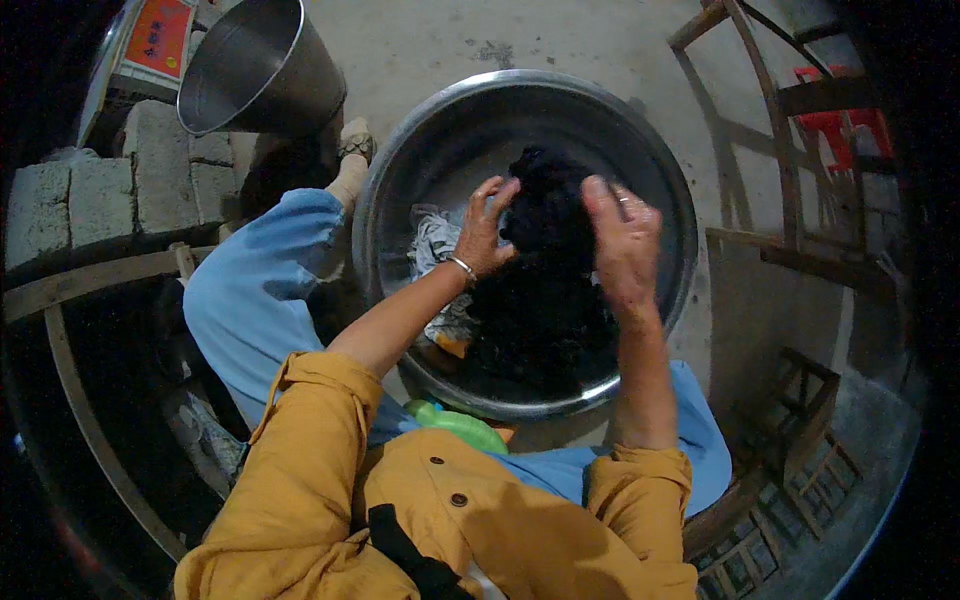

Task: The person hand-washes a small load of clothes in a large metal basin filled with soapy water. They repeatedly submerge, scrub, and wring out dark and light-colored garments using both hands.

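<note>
A heap of black cloth lies in a wide grey metal basin in front of me, its top rising between my hands. My left hand, with a bracelet at the wrist, is at the cloth's left edge; its fingers are spread and curved, with no firm grip showing. On the other side is my right hand, slightly blurred, wearing a ring. Its raised fingers stand apart beside the cloth, though some tips are hidden. A white and dark patterned cloth lies under my left wrist, with a small orange-yellow piece below it.
At the upper left stands a metal bucket, near grey blocks and a red printed box. Wooden chair frames stand at the right, with a red plastic item behind. A green object sits between my legs, against the basin.
</note>
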Demonstrator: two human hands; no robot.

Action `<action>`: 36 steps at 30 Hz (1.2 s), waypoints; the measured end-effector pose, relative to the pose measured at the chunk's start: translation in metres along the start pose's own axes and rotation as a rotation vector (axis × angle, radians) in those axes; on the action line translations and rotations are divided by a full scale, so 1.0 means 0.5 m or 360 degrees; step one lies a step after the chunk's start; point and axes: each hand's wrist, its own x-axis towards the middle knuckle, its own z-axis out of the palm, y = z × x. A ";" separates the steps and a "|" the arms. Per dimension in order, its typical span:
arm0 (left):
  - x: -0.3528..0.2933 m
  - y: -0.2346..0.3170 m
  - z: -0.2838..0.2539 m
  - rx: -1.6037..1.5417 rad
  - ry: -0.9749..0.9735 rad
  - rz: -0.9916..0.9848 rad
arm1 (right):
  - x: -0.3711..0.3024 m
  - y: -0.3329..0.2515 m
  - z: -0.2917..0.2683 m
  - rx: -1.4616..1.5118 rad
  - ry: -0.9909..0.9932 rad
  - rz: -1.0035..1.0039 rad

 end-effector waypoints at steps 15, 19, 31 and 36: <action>-0.028 -0.117 0.124 -0.0175 -0.0605 -0.0495 | -0.004 0.227 -0.021 -0.0680 -0.0581 0.0003; -0.015 -0.054 0.043 -0.0087 -0.0536 -0.0258 | 0.021 0.403 -0.143 -0.0940 0.0034 0.0455; -0.033 0.097 0.047 -0.0308 -0.0875 0.0306 | -0.024 0.482 -0.012 -0.0885 -0.0748 0.0328; 0.027 0.115 -0.019 -0.0318 -0.0840 0.0431 | 0.043 0.387 0.003 -0.0413 -0.0164 0.0524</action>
